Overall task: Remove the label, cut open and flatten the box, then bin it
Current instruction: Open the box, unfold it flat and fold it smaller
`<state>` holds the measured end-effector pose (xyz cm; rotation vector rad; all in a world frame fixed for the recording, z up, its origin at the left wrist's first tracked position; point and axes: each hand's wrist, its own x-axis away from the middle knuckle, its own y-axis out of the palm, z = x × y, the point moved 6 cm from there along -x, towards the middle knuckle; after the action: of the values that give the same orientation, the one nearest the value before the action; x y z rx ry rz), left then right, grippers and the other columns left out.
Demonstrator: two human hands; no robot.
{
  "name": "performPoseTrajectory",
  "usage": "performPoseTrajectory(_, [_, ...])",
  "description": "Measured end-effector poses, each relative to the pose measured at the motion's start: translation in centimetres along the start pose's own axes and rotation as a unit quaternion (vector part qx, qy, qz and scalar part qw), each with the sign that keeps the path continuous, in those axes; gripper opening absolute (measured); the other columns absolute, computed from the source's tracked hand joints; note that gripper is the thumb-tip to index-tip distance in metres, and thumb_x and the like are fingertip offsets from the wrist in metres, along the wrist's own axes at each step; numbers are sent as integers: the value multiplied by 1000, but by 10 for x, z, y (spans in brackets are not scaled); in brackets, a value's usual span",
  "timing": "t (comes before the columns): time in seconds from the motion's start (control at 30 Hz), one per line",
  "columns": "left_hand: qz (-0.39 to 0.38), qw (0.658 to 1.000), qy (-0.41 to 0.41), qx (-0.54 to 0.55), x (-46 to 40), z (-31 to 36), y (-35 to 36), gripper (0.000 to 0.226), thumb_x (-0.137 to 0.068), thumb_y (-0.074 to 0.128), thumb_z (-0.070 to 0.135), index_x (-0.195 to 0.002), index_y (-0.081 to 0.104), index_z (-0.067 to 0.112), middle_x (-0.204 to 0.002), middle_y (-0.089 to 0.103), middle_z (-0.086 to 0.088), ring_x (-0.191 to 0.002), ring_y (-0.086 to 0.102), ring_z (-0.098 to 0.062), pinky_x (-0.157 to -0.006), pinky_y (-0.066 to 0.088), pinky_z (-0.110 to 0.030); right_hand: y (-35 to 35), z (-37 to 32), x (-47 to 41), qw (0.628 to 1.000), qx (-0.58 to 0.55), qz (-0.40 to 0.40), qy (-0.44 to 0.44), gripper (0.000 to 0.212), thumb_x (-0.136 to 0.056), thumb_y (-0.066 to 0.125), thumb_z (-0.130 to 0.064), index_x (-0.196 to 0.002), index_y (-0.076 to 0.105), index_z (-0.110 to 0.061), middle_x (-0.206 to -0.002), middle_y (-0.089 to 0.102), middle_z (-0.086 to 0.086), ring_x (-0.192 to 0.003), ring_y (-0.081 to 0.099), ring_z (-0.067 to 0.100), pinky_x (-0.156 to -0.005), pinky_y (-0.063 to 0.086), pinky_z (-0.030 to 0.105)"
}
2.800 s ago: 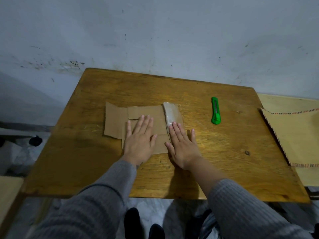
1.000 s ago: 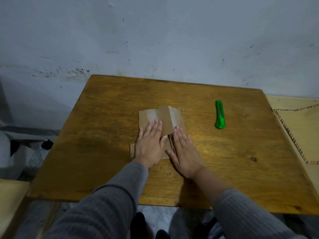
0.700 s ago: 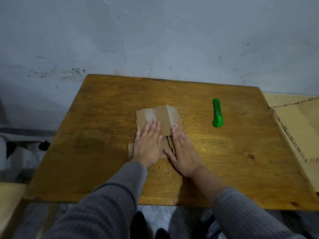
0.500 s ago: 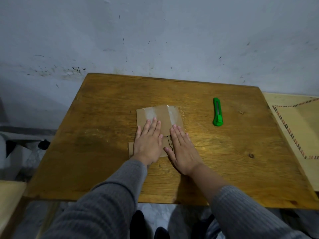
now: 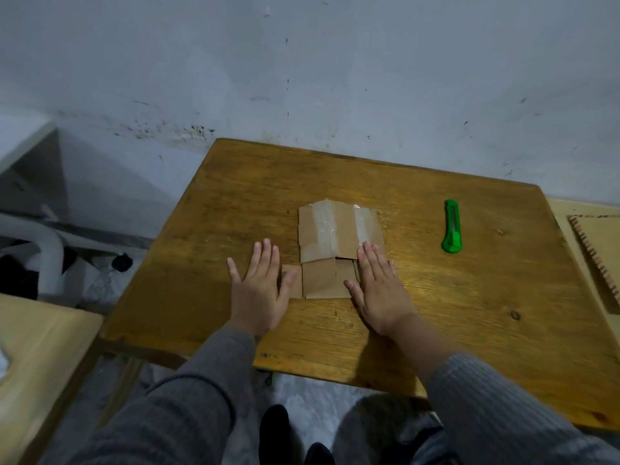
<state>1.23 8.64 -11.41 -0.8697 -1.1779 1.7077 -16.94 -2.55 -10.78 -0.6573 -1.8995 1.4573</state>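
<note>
A scuffed grey-white wall (image 5: 302, 78) stands behind a worn wooden table (image 5: 453, 313), and the view looks down on it from above the person's grey sleeves (image 5: 201, 397). The flattened box (image 5: 339, 243) lies on the table between the two hands, folded into a compact stack, with two strips of clear tape (image 5: 323, 228) running across its upper panel.

The left hand (image 5: 260, 290) is spread flat, palm down, fingers together and thumb out; it lies mostly on bare wood just left of the box, its right edge over a small flap that sticks out at the box's near left corner. The right hand (image 5: 379, 290) is also open and flat, holding nothing, its fingertips resting on the box's right edge and its palm on the table nearer the body.

Half a second earlier the left hand lay directly on the cardboard, close against the right hand; now it has slid off to the left, so the near panel of the box is uncovered between the hands. The right hand has barely shifted. The box has kept its place and its folded shape.

A green box cutter (image 5: 451, 231) lies well to the right of the right hand, untouched, pointing away from the body as before. A pale board with a patterned edge (image 5: 597, 256) sits beyond the table's right side.
</note>
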Motion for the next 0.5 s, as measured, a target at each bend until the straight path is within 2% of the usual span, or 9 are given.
performPoseTrajectory(0.07, [-15,1000,1,-10,4,5,3,80,-97,-2,58,-147,35,8,-157,26,-5,-147,11,-21,-112,0,-68,1,0,0,1000,5,0,1,69,-99,17,-50,-150,-9,-11,-159,-17,4,-145,-19,16,-115,-10,34])
performPoseTrajectory(0.13, [-42,999,-18,-4,0,13,3,79,-91,-9,60,-154,10,16,-161,3,3,-147,-9,-13,-112,-14,-62,2,0,0,1000,9,1,1,69,-99,16,-49,-150,-9,-11,-159,-17,5,-145,-19,17,-115,-10,34])
performPoseTrajectory(0.2, [-76,997,-21,20,-2,25,6,78,-87,-8,65,-149,-19,20,-159,-17,7,-144,-23,-9,-110,-25,-55,3,2,0,1000,17,1,2,70,-98,13,-52,-150,-9,-11,-159,-16,5,-145,-18,17,-116,-8,35])
performPoseTrajectory(0.27, [-102,994,10,31,-4,38,8,85,-83,-2,73,-142,-33,20,-156,-28,7,-142,-28,-8,-108,-28,-51,3,2,-1,1000,20,4,0,77,-91,3,-58,-150,-8,-10,-159,-16,6,-145,-18,17,-116,-8,36])
performPoseTrajectory(0.37, [-128,989,71,-19,-11,45,13,95,-79,-1,80,-144,-33,19,-153,-35,7,-141,-32,-8,-110,-25,-54,5,4,0,1000,22,2,-5,85,-82,-9,-62,-150,-9,-11,-159,-17,5,-145,-20,17,-116,-8,36])
performPoseTrajectory(0.5, [-152,983,92,-40,-32,47,8,74,-87,-9,63,-147,-25,22,-154,-33,9,-140,-34,-9,-112,-22,-57,4,4,-1,999,32,5,-5,76,-90,-1,-59,-150,-11,-13,-158,-19,3,-144,-22,16,-117,-10,37])
